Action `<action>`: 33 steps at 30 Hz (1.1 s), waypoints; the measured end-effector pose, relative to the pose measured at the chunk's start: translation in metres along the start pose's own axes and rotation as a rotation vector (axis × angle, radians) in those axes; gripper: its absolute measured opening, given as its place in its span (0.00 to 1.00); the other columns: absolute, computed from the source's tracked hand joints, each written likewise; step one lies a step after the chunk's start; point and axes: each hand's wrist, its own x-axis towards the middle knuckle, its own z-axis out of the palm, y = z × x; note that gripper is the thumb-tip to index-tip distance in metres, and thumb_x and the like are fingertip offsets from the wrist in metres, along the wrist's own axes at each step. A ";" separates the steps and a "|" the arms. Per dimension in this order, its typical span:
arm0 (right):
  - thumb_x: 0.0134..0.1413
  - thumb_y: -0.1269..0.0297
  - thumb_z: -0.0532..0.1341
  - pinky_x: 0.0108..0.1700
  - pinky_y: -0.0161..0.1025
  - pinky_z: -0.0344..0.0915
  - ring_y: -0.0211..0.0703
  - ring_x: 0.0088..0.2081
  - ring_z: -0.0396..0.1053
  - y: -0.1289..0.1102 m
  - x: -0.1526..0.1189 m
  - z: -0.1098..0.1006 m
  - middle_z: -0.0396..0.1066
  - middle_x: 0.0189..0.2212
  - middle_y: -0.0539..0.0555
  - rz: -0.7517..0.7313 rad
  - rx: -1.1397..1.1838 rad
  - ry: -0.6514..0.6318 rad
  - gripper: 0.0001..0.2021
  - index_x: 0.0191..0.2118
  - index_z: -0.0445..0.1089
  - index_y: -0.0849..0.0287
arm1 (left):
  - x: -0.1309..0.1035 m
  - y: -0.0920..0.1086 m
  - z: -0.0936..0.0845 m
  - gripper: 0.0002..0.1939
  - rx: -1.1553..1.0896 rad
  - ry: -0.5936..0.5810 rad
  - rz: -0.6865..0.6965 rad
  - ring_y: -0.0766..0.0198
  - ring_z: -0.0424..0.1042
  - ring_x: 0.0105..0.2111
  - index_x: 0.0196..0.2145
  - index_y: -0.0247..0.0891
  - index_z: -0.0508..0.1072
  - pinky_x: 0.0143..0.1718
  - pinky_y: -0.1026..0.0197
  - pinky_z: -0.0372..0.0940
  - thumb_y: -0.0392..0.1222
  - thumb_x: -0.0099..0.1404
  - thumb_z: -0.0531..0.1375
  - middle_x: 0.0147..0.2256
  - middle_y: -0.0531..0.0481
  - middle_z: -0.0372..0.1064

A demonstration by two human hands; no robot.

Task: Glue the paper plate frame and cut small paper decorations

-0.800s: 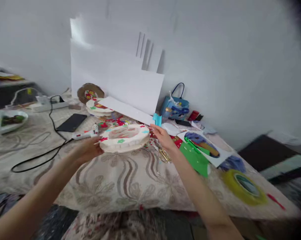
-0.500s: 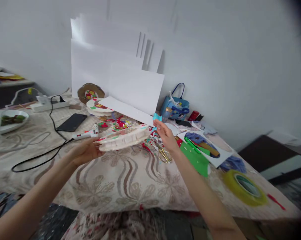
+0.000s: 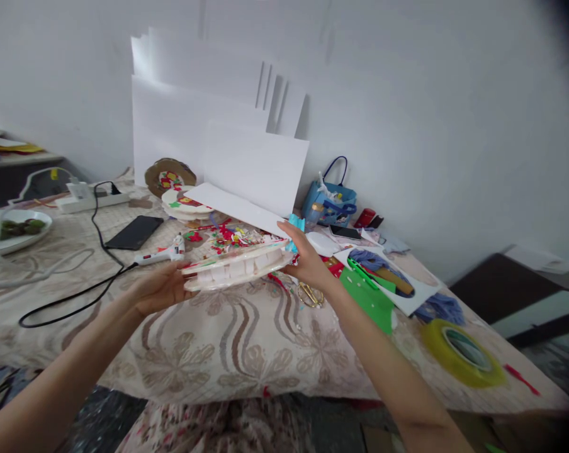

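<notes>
Between my hands, a round white two-layered foam-board craft piece (image 3: pixel 237 267) is held tilted above the table, its pale side wall facing me. My left hand (image 3: pixel 164 288) grips its left edge. Around its right edge my right hand (image 3: pixel 307 257) is closed, with the thumb side up. Coloured bits lie on its upper face, which shows only as a thin strip. Gold-handled scissors (image 3: pixel 309 294) rest just below my right hand, and a light-blue piece (image 3: pixel 296 230) shows behind its fingers. A white glue gun (image 3: pixel 164 253) lies beyond my left hand.
Red and white scraps (image 3: pixel 232 236) litter the table behind the piece. White boards (image 3: pixel 218 138) lean on the wall. A black phone (image 3: pixel 136 233) and a black cord (image 3: pixel 72 296) lie left; green sheet (image 3: pixel 372 302) and yellow tape roll (image 3: pixel 461 352) lie right.
My right hand has come in from just off the piece's right end and closed on its edge. The piece has turned slightly, showing more of its side wall. My left hand keeps its hold.
</notes>
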 end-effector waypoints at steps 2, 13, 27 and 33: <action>0.49 0.61 0.65 0.61 0.52 0.50 0.51 0.62 0.50 -0.002 0.001 0.000 0.57 0.57 0.60 -0.023 0.008 0.001 0.32 0.59 0.54 0.53 | -0.001 0.001 0.003 0.09 0.014 0.010 -0.005 0.59 0.75 0.26 0.30 0.36 0.68 0.21 0.60 0.72 0.31 0.64 0.49 0.27 0.47 0.70; 0.48 0.68 0.66 0.52 0.47 0.59 0.50 0.52 0.63 -0.007 0.000 0.001 0.67 0.46 0.58 -0.014 0.063 0.044 0.19 0.46 0.64 0.56 | -0.002 0.002 0.010 0.08 0.056 -0.046 0.003 0.62 0.74 0.31 0.37 0.34 0.69 0.31 0.62 0.71 0.39 0.66 0.52 0.34 0.45 0.72; 0.51 0.63 0.64 0.51 0.46 0.60 0.50 0.48 0.65 -0.006 -0.008 0.016 0.68 0.44 0.56 0.055 -0.027 0.049 0.17 0.47 0.63 0.54 | -0.045 -0.006 0.029 0.40 0.866 0.102 0.936 0.51 0.49 0.62 0.56 0.50 0.62 0.62 0.52 0.43 0.38 0.45 0.70 0.60 0.51 0.55; 0.51 0.63 0.63 0.61 0.58 0.43 0.52 0.49 0.65 -0.010 -0.011 0.027 0.70 0.44 0.56 0.042 -0.213 -0.006 0.17 0.48 0.64 0.53 | -0.034 -0.015 0.058 0.38 1.188 0.016 1.067 0.47 0.51 0.60 0.54 0.45 0.64 0.61 0.47 0.40 0.42 0.45 0.70 0.58 0.45 0.59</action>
